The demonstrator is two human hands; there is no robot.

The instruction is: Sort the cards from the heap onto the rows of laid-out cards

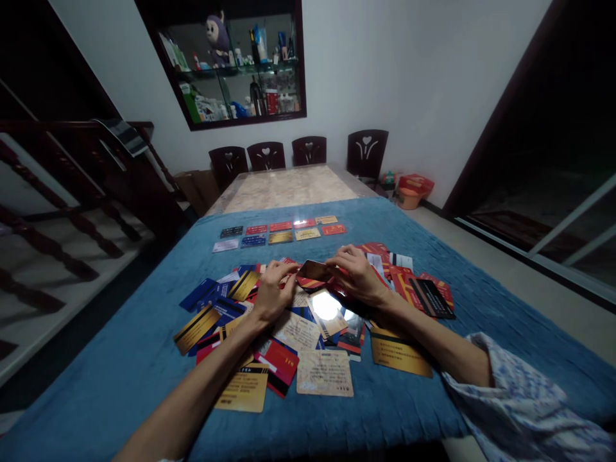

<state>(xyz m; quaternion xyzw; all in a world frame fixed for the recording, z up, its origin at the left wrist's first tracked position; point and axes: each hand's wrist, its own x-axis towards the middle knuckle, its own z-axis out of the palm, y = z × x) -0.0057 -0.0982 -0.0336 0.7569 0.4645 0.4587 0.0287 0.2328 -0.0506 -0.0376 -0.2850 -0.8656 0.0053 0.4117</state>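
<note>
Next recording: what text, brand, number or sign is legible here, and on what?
Nothing is readable.
gold card: dark print lines, too small.
pale card: faint print, blurred.
held card, between left hand and right hand: nothing legible.
cabinet bottles: labels too small.

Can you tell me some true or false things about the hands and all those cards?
1. The left hand and right hand grip one card together. True.
2. The cloth under the cards is red. False: it is blue.
3. Beyond the messy pile, cards lie in two neat rows. True.
4. The chairs at the far end are white. False: they are dark.
</note>
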